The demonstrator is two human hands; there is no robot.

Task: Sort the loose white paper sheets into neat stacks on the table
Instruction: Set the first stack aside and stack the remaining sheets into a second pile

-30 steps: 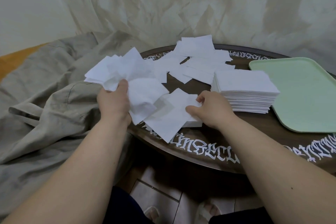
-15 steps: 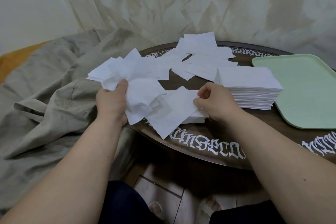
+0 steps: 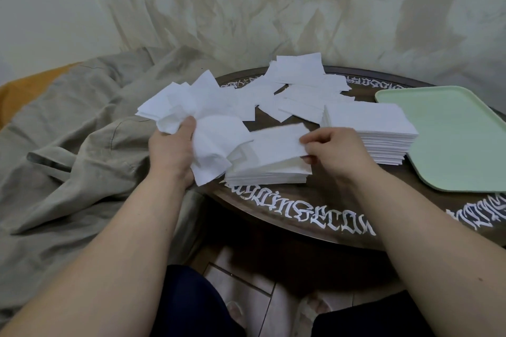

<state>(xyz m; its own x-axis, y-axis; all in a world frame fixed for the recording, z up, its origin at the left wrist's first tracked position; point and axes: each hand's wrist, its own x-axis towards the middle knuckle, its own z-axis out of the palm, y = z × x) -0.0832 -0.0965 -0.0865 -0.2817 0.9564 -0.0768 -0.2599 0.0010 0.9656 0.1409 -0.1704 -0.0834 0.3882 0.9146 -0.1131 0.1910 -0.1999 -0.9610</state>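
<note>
Your left hand kept a closed grip on a crumpled bunch of loose sheets, thumb across the top, just left of the low stack. That kept the unsorted supply close to the stack, probably so that each sheet had only a short way to travel.

Your right hand pinched 1 single sheet by its right edge between thumb and fingers, holding it just above the low stack and roughly square to it. I judge you were lining it up before letting it drop, since the edges ran nearly parallel to those beneath.

Behind and to the right of the low stack stood a taller stack, its sides fairly even, so 1 pile looked finished or close to it. Farther behind the low stack, more scattered sheets lay overlapping on the desk, unsorted. A green tray sat to the right of the taller stack, holding nothing visible. A grey cloth was draped to the left of the low stack, beyond the desk's rim.

By my reckoning, the sorting was perhaps half done.
</note>
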